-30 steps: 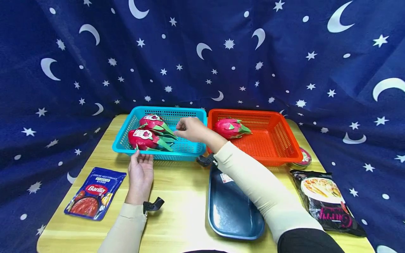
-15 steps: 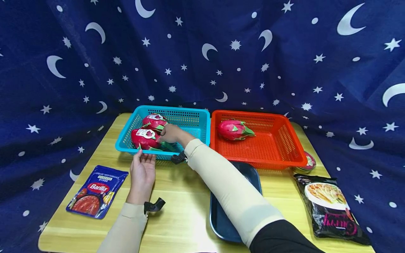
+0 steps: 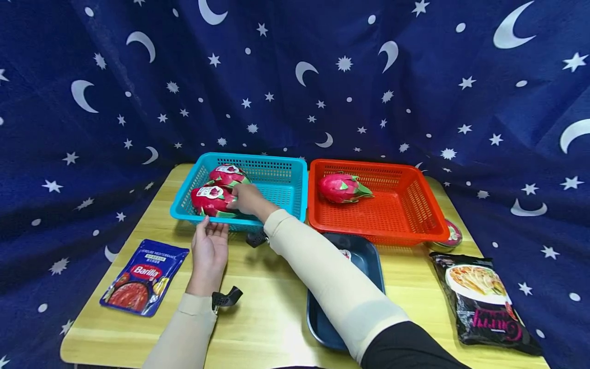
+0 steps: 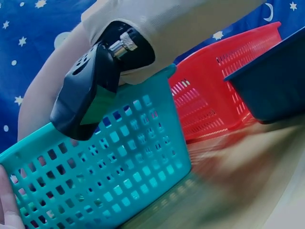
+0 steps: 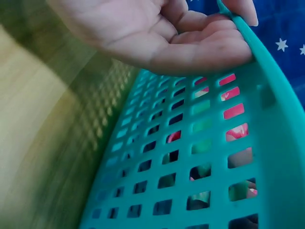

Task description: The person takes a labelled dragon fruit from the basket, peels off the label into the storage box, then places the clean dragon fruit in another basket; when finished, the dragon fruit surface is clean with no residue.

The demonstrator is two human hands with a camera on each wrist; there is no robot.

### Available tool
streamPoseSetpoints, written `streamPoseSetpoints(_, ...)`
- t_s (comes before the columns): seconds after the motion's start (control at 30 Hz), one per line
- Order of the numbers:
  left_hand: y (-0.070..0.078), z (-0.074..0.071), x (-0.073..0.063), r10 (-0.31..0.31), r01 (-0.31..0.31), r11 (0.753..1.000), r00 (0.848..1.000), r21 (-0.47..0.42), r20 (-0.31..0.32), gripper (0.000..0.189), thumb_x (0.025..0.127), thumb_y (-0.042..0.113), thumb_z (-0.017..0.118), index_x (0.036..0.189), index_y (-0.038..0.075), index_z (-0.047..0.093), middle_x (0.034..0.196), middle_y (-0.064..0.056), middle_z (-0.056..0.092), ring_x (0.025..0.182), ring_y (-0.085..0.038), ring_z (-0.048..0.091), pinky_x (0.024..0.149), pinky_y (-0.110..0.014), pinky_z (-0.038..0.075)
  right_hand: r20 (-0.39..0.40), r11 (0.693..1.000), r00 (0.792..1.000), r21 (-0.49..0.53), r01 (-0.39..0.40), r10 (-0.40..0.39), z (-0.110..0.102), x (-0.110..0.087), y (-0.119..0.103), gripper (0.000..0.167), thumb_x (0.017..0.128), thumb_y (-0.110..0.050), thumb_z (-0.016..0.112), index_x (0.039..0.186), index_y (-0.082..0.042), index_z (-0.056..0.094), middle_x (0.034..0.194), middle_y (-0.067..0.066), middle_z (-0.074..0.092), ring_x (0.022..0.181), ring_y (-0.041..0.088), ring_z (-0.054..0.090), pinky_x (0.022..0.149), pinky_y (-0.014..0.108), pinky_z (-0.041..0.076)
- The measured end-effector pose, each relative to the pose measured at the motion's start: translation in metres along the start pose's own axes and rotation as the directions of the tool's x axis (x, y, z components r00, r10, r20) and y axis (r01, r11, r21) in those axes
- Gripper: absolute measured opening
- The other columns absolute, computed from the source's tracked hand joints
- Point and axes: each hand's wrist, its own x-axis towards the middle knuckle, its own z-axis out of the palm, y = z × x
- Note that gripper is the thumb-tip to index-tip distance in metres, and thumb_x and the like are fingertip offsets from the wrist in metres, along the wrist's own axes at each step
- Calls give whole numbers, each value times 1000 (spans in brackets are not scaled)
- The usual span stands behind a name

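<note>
Two pink dragon fruits lie side by side in the left half of the turquoise basket [image 3: 281,190]. My right hand [image 3: 250,199] reaches over the basket's front rim and grips the leafy end of the front dragon fruit [image 3: 209,200]. Its fingertips are partly hidden. Behind it, the rear dragon fruit [image 3: 228,175] bears a white label. With the thumb over the front rim and curled fingers beneath, my left hand [image 3: 210,251] holds the basket's edge; the right wrist view shows the left hand [image 5: 190,45] closely. A third dragon fruit [image 3: 341,187] rests in the red basket [image 3: 387,215].
A dark blue tray [image 3: 322,323] lies partly under my right forearm. A blue Barilla pouch [image 3: 145,277] is at the left, and a black curry packet [image 3: 484,302] at the right. A round tin [image 3: 449,237] sits beside the red basket's front right corner.
My right hand has moved left and down from above the basket's middle onto the front dragon fruit. The left hand stays at the rim. The head view has shifted slightly.
</note>
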Motion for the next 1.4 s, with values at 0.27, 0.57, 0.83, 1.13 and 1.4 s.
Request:
streamPoseSetpoints(0.27, -3, 0, -2, 7, -7, 1000, 1000, 18, 14, 13, 112, 16, 51, 109, 4, 46, 103, -7, 45, 94, -20, 51, 89, -30, 54, -55, 935, 998, 355, -17, 39, -5, -11, 9, 33, 100, -23, 76, 127, -5, 69, 131, 12, 65, 115, 25, 61, 90, 34, 52)
streamPoseSetpoints(0.57, -1, 3, -3, 13, -13, 1000, 1000, -21, 8, 13, 111, 14, 53, 105, 3, 49, 100, -8, 47, 90, -21, 53, 87, -30, 54, -118, 847, 990, 532, 0, 74, -21, -23, 21, 29, 99, -17, 78, 125, -7, 72, 136, 12, 63, 127, 31, 56, 95, 41, 53)
streamPoseSetpoints(0.83, -2, 0, -3, -2, 2, 1000, 1000, -21, -3, 13, 110, 14, 56, 105, 3, 49, 101, -9, 47, 92, -21, 52, 88, -31, 54, -170, 837, 984, 545, 44, 59, -39, -36, 23, 31, 97, -20, 81, 125, -8, 73, 112, 5, 69, 101, 19, 61, 82, 33, 52)
streamPoseSetpoints(1.13, -2, 0, -3, 15, -15, 999, 1000, -38, 5, 11, 110, 12, 56, 105, 2, 54, 95, -8, 51, 87, -21, 55, 86, -32, 56, -146, 764, 989, 635, 114, -26, -69, -71, 15, 29, 99, -17, 78, 126, -8, 72, 100, 5, 70, 88, 21, 61, 72, 31, 51)
streamPoseSetpoints(1.4, 0, 1, -4, -14, 14, 996, 1000, -86, 5, 15, 107, 9, 60, 94, 2, 57, 86, -8, 56, 81, -20, 58, 82, -32, 57, -152, 759, 985, 631, 160, -81, -87, -103, 14, 32, 99, -18, 78, 129, -7, 72, 99, 6, 71, 89, 22, 61, 74, 30, 50)
